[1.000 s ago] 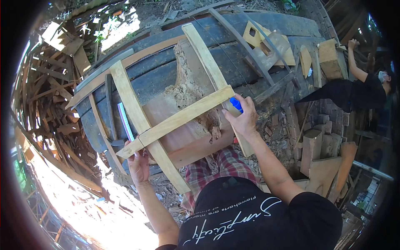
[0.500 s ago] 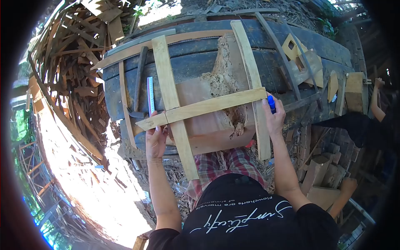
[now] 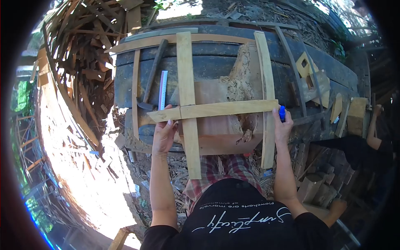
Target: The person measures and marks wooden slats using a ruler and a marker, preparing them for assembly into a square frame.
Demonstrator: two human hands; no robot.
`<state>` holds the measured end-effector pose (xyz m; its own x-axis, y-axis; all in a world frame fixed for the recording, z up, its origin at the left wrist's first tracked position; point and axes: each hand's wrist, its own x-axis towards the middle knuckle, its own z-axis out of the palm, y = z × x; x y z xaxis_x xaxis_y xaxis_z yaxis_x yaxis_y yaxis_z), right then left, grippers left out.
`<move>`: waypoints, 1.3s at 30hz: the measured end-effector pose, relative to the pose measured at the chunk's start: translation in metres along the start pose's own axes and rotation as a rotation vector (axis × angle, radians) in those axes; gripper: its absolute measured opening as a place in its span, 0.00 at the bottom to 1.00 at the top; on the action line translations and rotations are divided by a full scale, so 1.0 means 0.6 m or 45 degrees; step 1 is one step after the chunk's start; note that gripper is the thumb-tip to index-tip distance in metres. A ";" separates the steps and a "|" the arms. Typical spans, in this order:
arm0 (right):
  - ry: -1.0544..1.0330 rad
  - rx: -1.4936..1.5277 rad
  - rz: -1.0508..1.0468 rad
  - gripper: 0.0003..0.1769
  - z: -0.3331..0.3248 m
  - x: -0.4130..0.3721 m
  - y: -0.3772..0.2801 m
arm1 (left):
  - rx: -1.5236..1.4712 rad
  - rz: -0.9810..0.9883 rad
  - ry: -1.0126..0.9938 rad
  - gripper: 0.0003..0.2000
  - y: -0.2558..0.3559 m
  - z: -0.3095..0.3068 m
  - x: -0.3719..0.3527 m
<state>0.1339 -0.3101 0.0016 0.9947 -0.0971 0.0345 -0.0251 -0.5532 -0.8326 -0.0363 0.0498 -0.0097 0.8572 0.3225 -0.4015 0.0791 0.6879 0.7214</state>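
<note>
Cross slat [image 3: 212, 110], pale wood: it lies level across two upright slats on the dark plank surface [image 3: 208, 66] in front of you. Left upright slat [image 3: 186, 75] and right upright slat [image 3: 263, 71] run away from you, and their near ends overhang the surface's front edge above your checked lap. Left hand [image 3: 164, 133]: your fingers are curled over the cross slat's left end, grasping it where it juts past the left upright. Right hand [image 3: 282, 127]: it is clenched round a blue marker [image 3: 282, 112], with a fingertip at the cross slat's right end, which stops about flush with the right upright's outer edge. Rough wood slab [image 3: 233, 83], ragged along one side, sits under the slats between the uprights. Ruler [image 3: 163, 89] and hammer [image 3: 152, 79] lie just beyond the left hand, near the slat's left tip, leaving little room on that side. Thin dark batten [image 3: 291, 62] runs close beside the marker. Scrap-wood heap [image 3: 79, 54] fills the far left, with sunlit ground [image 3: 79, 166] open between it and the surface's left edge. Another person's arm [image 3: 373, 137] shows at the far right, well apart from your hands.
</note>
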 end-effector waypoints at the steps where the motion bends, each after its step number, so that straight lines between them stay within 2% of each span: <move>1: -0.010 0.013 0.008 0.15 0.000 0.000 -0.006 | -0.013 -0.011 -0.007 0.28 -0.002 -0.001 0.000; 6: -0.079 0.106 0.075 0.17 -0.004 0.004 -0.002 | -0.023 -0.045 0.046 0.29 -0.002 0.002 -0.002; 13: -0.125 0.051 0.145 0.16 -0.014 0.009 -0.008 | -0.032 0.038 -0.032 0.29 -0.007 0.003 -0.007; 14: -0.138 0.074 0.048 0.17 -0.018 0.014 0.009 | -0.051 0.052 -0.010 0.30 -0.009 0.010 -0.007; 19: -0.050 0.183 0.224 0.18 -0.052 0.016 0.007 | -0.065 0.017 -0.004 0.28 -0.012 0.011 -0.015; 21: -0.023 0.254 0.259 0.18 -0.065 0.018 0.013 | -0.078 0.033 0.074 0.28 -0.013 -0.001 -0.023; 23: -0.146 0.330 0.478 0.18 -0.077 0.022 0.032 | -0.069 0.031 0.086 0.27 -0.011 -0.006 -0.040; 27: -0.266 0.496 0.619 0.16 -0.073 0.029 0.073 | 0.008 0.036 0.223 0.28 -0.018 0.015 -0.083; 29: -0.305 0.542 0.618 0.16 -0.075 0.031 0.075 | 0.097 0.007 0.376 0.31 -0.031 0.016 -0.105; 35: -0.460 0.578 0.588 0.15 -0.062 0.039 0.105 | 0.103 -0.065 0.555 0.31 -0.067 0.003 -0.153; 39: -0.519 0.517 0.581 0.19 -0.045 0.051 0.113 | 0.107 -0.057 0.626 0.30 -0.073 0.003 -0.178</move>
<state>0.1600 -0.3729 -0.0389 0.8541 0.1147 -0.5073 -0.4856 -0.1735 -0.8568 -0.1301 -0.0158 0.0026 0.5125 0.5760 -0.6368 0.1685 0.6598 0.7323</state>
